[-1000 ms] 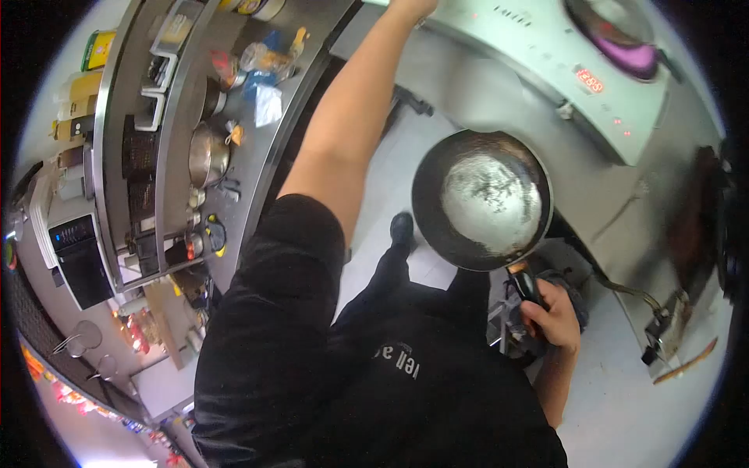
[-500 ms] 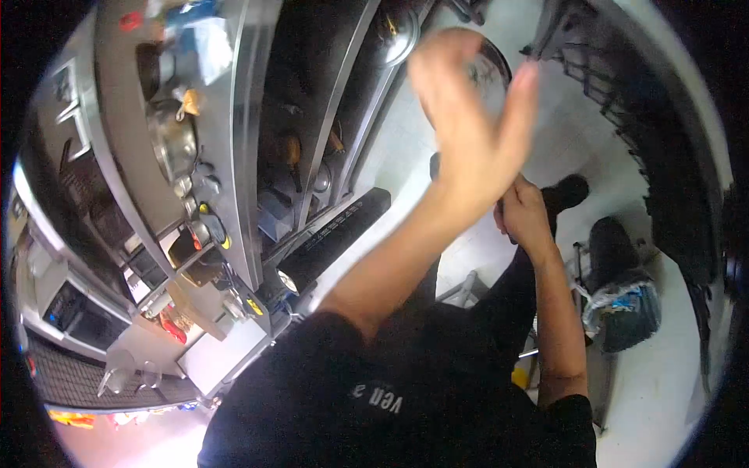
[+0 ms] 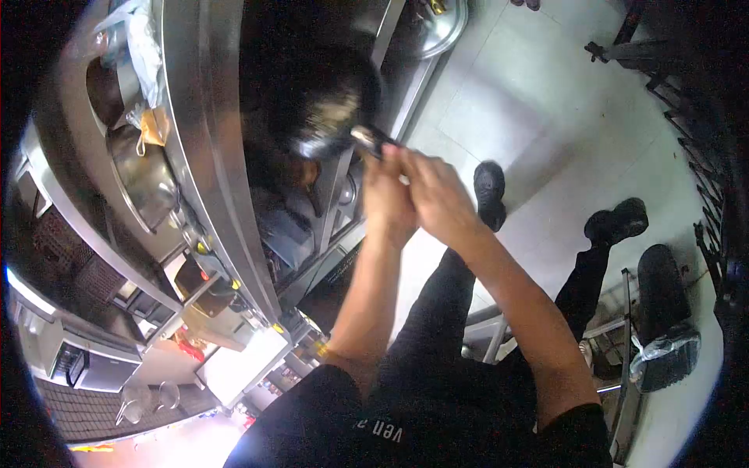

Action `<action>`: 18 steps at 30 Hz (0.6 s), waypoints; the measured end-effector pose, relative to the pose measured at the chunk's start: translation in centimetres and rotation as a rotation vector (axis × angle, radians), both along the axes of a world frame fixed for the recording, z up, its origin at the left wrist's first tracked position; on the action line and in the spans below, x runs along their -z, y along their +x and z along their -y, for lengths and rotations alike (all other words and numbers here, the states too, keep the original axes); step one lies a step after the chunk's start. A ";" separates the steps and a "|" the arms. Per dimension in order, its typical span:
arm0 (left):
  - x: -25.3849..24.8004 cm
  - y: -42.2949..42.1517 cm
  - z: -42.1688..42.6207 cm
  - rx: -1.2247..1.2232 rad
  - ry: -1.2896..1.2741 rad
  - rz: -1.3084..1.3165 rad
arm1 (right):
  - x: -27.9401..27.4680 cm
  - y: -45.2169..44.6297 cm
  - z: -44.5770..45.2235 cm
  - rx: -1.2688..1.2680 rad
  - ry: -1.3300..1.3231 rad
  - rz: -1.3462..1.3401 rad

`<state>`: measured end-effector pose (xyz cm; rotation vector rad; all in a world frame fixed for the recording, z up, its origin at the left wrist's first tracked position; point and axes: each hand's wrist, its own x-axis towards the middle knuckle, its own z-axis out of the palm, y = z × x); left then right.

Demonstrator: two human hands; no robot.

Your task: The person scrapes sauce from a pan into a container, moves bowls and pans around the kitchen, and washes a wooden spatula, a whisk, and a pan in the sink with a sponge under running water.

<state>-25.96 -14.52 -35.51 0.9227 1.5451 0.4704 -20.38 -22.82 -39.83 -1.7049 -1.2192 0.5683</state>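
A dark round frying pan (image 3: 326,117), blurred by motion, is in front of the dark shelf opening, with a pale smear of reflection or residue on it. Its black handle (image 3: 376,142) points down toward me. My left hand (image 3: 388,195) is closed round the handle from the left side. Pressed close beside it, my right hand (image 3: 438,191) also grips the handle, its fingers overlapping the left hand. How the fingers sit under the handle is hidden.
A steel shelf unit (image 3: 204,140) runs along the left, with a metal pot (image 3: 144,175) on its top. A glass lid (image 3: 443,27) lies on a lower shelf. Dark folding racks (image 3: 702,257) stand on the right. My shoes (image 3: 490,187) are on the tiled floor.
The pan has swung left from over the floor to the shelf opening. My left hand, raised and open before, has come down onto the handle beside my right hand.
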 end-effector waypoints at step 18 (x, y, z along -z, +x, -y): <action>11.4 -1.1 -30.9 0.642 0.956 -1.013 | 7.9 -1.3 14.5 0.082 -0.531 -0.111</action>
